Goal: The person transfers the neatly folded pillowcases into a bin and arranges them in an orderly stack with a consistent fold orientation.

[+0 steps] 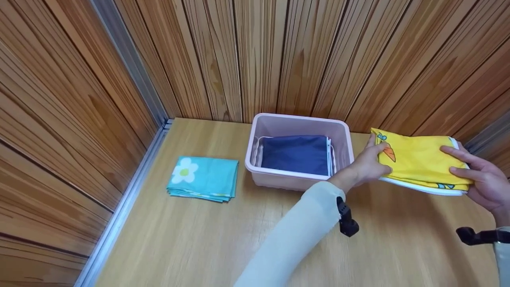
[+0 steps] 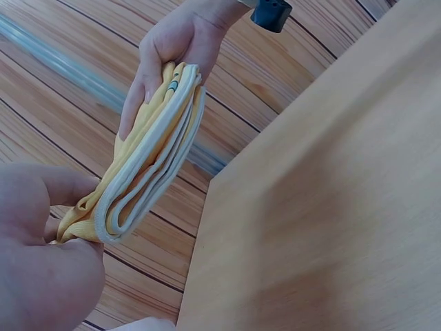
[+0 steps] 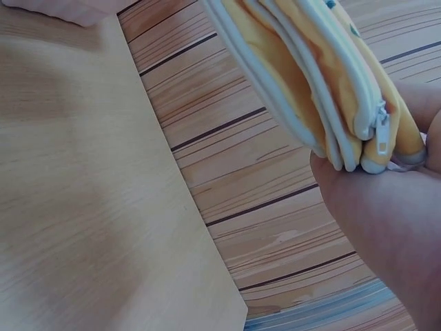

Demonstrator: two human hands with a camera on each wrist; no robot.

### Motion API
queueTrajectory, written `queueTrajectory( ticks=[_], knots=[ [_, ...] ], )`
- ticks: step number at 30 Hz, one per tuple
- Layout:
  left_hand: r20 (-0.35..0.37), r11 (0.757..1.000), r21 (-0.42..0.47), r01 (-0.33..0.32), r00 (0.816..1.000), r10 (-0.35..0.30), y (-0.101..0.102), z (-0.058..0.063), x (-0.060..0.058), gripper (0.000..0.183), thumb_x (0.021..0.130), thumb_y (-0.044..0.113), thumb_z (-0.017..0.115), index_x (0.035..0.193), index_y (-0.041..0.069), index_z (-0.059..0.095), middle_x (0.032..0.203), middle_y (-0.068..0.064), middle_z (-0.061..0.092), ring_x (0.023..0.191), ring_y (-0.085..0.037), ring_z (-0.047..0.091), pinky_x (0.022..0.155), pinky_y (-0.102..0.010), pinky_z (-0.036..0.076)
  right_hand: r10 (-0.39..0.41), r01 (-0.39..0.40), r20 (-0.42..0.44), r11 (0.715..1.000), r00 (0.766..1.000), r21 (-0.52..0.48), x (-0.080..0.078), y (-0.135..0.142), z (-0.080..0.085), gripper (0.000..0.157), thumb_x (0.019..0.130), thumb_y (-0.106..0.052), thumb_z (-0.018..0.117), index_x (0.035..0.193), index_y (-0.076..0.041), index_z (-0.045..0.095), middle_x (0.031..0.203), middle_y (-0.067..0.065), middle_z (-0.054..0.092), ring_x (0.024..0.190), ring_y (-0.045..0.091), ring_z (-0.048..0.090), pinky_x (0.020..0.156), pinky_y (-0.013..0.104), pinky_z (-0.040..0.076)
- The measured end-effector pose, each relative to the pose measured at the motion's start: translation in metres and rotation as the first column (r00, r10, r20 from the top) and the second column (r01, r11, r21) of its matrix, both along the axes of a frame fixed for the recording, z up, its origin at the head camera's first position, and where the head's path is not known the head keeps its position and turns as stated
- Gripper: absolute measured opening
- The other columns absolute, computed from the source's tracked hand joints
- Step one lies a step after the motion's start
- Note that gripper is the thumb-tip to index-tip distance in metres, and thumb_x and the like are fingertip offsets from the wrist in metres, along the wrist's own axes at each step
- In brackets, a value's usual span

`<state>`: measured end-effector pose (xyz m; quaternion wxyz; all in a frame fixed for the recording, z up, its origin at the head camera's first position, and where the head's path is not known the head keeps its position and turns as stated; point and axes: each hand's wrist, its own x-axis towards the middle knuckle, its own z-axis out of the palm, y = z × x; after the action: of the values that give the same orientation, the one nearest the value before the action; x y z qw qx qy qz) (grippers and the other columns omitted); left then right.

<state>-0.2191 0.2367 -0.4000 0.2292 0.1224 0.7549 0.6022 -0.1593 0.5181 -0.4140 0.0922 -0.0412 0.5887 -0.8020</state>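
Note:
Both hands hold a folded yellow cloth [image 1: 422, 157] with a carrot print and white piping, raised off the table on the right side of the head view. The left hand [image 1: 368, 161] pinches its left end between thumb and fingers. At the opposite end, the right hand [image 1: 484, 175] grips it with fingers on top. Several folded layers show edge-on in the left wrist view. A small zipper pull [image 3: 382, 131] hangs at the cloth's corner in the right wrist view, close to the right hand [image 3: 386, 214].
Left of the hands stands a pink plastic bin [image 1: 275, 181] with a folded navy cloth [image 1: 295, 153] inside. Farther left, a folded turquoise cloth [image 1: 211, 175] with a white flower lies on the wooden table [image 1: 191, 243]. Wood-plank walls [image 1: 263, 59] rise behind and at left.

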Motion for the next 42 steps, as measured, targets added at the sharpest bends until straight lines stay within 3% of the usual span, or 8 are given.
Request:
queueTrajectory(
  ticks=[6, 9, 13, 17, 20, 25, 34, 42],
  knots=[
    [0.006, 1.0, 0.0, -0.002, 1.0, 0.002, -0.007, -0.002, -0.005, 0.073, 0.086, -0.007, 0.073, 0.15, 0.023, 0.053, 0.167, 0.023, 0.008, 0.132, 0.001, 0.04, 0.078, -0.009, 0.047, 0.0, 0.0, 0.001, 1.0, 1.0, 0.01, -0.003, -0.009, 0.005, 0.054, 0.105, 0.011, 0.036, 0.154, -0.012, 0.04, 0.159, -0.023, -0.036, 0.113, 0.008, 0.066, 0.087, 0.024, 0.057],
    [0.019, 1.0, 0.002, -0.01, 1.0, 0.01, -0.01, -0.002, -0.008, 0.075, 0.086, -0.006, 0.073, 0.151, 0.024, 0.051, 0.167, 0.024, 0.009, 0.127, 0.0, 0.043, 0.078, -0.01, 0.048, -0.018, 0.017, 0.038, 1.0, 0.999, 0.026, -0.005, -0.012, 0.008, 0.053, 0.106, 0.007, 0.038, 0.154, -0.015, 0.042, 0.165, -0.016, -0.011, 0.108, 0.011, 0.068, 0.087, 0.026, 0.058],
    [0.041, 0.999, 0.036, -0.018, 0.999, 0.017, -0.015, -0.001, -0.011, 0.075, 0.086, -0.008, 0.072, 0.151, 0.023, 0.051, 0.167, 0.023, 0.009, 0.132, -0.001, 0.04, 0.078, -0.011, 0.049, -0.038, 0.035, 0.06, 0.998, 0.997, 0.05, -0.009, -0.016, 0.013, 0.053, 0.106, 0.005, 0.041, 0.154, -0.016, 0.043, 0.143, -0.013, 0.024, 0.104, 0.014, 0.069, 0.086, 0.028, 0.058],
    [0.122, 0.992, 0.114, -0.049, 0.992, 0.035, -0.02, 0.001, -0.014, 0.077, 0.086, -0.011, 0.07, 0.152, 0.024, 0.05, 0.166, 0.026, 0.01, 0.125, -0.002, 0.045, 0.077, -0.014, 0.052, -0.039, 0.036, 0.04, 0.997, 0.998, 0.067, -0.014, -0.023, 0.018, 0.053, 0.106, 0.006, 0.042, 0.154, -0.016, 0.043, 0.166, -0.015, 0.002, 0.104, 0.012, 0.069, 0.085, 0.026, 0.058],
    [0.138, 0.99, 0.131, -0.059, 0.99, 0.041, -0.025, 0.002, -0.016, 0.076, 0.087, -0.01, 0.069, 0.152, 0.026, 0.05, 0.166, 0.028, 0.01, 0.128, 0.0, 0.043, 0.082, -0.014, 0.051, -0.042, 0.04, 0.027, 0.997, 0.999, 0.062, -0.018, -0.028, 0.023, 0.053, 0.105, 0.007, 0.043, 0.153, -0.016, 0.046, 0.166, -0.022, -0.018, 0.107, 0.01, 0.068, 0.085, 0.025, 0.058],
    [0.05, 0.998, 0.066, -0.021, 0.999, 0.018, -0.033, 0.003, -0.02, 0.074, 0.088, -0.006, 0.071, 0.153, 0.023, 0.049, 0.167, 0.023, 0.008, 0.147, 0.0, 0.024, 0.095, -0.011, 0.044, -0.064, 0.061, 0.026, 0.993, 0.998, 0.098, -0.023, -0.036, 0.029, 0.053, 0.104, 0.008, 0.045, 0.151, -0.016, 0.049, 0.168, -0.02, -0.016, 0.108, 0.009, 0.067, 0.084, 0.024, 0.058],
    [-0.052, 0.998, 0.06, 0.011, 0.999, -0.008, -0.046, 0.001, -0.031, 0.073, 0.086, -0.008, 0.071, 0.152, 0.012, 0.049, 0.171, 0.008, 0.009, 0.152, -0.008, 0.015, 0.101, -0.009, 0.033, -0.038, 0.036, 0.041, 0.998, 0.998, 0.061, -0.029, -0.048, 0.033, 0.053, 0.104, 0.007, 0.044, 0.152, -0.015, 0.048, 0.169, -0.017, -0.006, 0.11, 0.012, 0.068, 0.087, 0.026, 0.058],
    [0.011, 0.993, 0.12, -0.005, 1.0, 0.004, -0.059, 0.004, -0.035, 0.075, 0.087, -0.012, 0.068, 0.154, 0.012, 0.046, 0.17, 0.013, 0.006, 0.151, -0.005, 0.014, 0.094, -0.011, 0.041, -0.023, 0.022, 0.085, 1.0, 0.996, 0.022, -0.034, -0.061, 0.038, 0.053, 0.104, 0.006, 0.045, 0.152, -0.016, 0.048, 0.168, -0.022, -0.004, 0.11, 0.013, 0.068, 0.088, 0.028, 0.058]
  ],
)
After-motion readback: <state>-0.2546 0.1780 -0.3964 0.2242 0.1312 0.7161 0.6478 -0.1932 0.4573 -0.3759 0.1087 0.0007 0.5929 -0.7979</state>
